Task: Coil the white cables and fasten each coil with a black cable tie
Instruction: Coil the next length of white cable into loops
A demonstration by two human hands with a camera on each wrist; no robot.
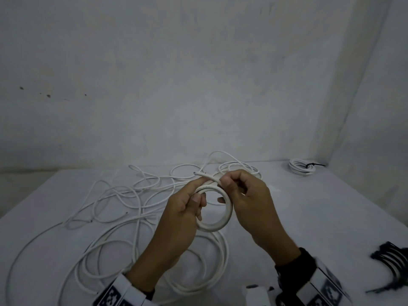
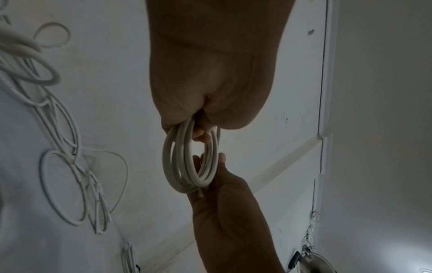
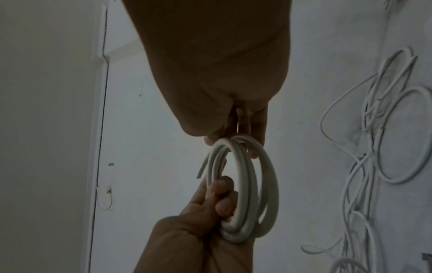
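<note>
A small white cable coil [image 1: 217, 209] of several turns hangs above the table between both hands. My left hand [image 1: 187, 206] grips its left side, thumb and fingers curled round the turns. My right hand [image 1: 238, 188] pinches the top of the coil, where the free cable end [image 1: 201, 174] sticks out to the left. In the left wrist view the coil [image 2: 187, 162] runs from my left palm [image 2: 205, 118] down to the right hand [image 2: 222, 184]. The right wrist view has the coil [image 3: 247, 194] between my right fingertips [image 3: 257, 129] and the left hand [image 3: 210, 203].
Loose white cables [image 1: 123, 199] sprawl over the white table's [image 1: 320, 217] left and middle, with large loops [image 1: 198, 261] under my hands. A finished coil with a black tie [image 1: 302, 166] lies at the far right corner. A bundle of black cable ties [image 1: 390, 259] lies at the right edge.
</note>
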